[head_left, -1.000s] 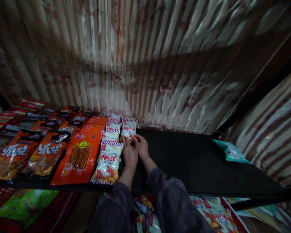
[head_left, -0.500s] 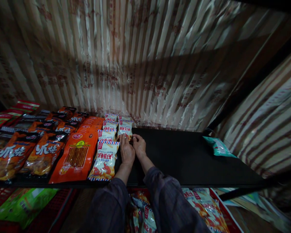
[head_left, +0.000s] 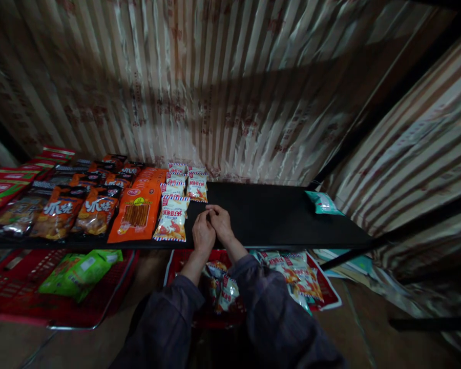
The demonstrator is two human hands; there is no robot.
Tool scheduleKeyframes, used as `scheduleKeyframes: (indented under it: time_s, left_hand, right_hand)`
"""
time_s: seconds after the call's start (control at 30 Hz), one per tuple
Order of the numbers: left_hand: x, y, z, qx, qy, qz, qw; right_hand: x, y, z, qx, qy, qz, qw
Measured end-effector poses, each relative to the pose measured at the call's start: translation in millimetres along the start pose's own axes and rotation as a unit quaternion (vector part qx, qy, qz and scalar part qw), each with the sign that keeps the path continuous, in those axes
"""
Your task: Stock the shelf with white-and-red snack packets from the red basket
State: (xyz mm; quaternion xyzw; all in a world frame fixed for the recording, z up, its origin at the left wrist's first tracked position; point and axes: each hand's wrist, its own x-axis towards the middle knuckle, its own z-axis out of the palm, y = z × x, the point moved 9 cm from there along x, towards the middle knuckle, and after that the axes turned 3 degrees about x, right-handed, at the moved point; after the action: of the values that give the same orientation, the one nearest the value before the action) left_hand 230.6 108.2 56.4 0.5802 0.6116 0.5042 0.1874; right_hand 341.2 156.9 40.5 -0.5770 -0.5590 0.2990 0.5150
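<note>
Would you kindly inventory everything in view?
Sheeting: count unclear, striped brown, background
Floor: one, brown, beneath
Shelf: one, black, centre
Baskets: at least two, red, below
Red packs: several, red and green, far left
Dark packets: several, black and orange, alongside
Pouches: several, orange, next
Snack packets: at least six, white, right of those; more in basket
Small packet: one, teal, shelf's right end
Bags: count unclear, green, left basket
Sleeves: two, dark, bottom
Left hand, right hand: one each, bare, over shelf

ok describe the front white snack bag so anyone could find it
On the black shelf, find the front orange bag with the yellow circle. Immediately to its right lies the white snack bag, with red-and-blue striped ends. Of the white bags on that shelf, it alone sits at the front edge.
</note>
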Motion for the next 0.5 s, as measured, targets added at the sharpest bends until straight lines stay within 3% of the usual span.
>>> scheduleKeyframes:
  time_s: [0.13, 0.27, 0.37, 0.43, 0.5]
  left_hand:
    - [-44, -2, -19.5, -0.003, -0.011, 0.000, 1.000]
    - [-98, -24, -34.8, -0.006, -0.037, -0.026, 0.999]
    - [-143, -62, -30.4, 0.005, -0.097, -0.088, 0.991]
    - [-172, -98, -19.9, -0.008, -0.150, -0.170, 0.974]
    - [-202, -135, -6.6, -0.058, -0.193, -0.285, 0.937]
  right_hand:
    - [-51, 0, -3, 0.021, -0.008, 0.003, 1.000]
    - [-115, 17, 1, 0.043, -0.044, 0.028, 0.998]
    - [-167, 55, 9, 0.035, -0.075, 0.082, 0.993]
    - [-202, 93, 17, -0.002, -0.102, 0.146, 0.984]
    - [-229, 122, 23, -0.019, -0.114, 0.171, 0.979]
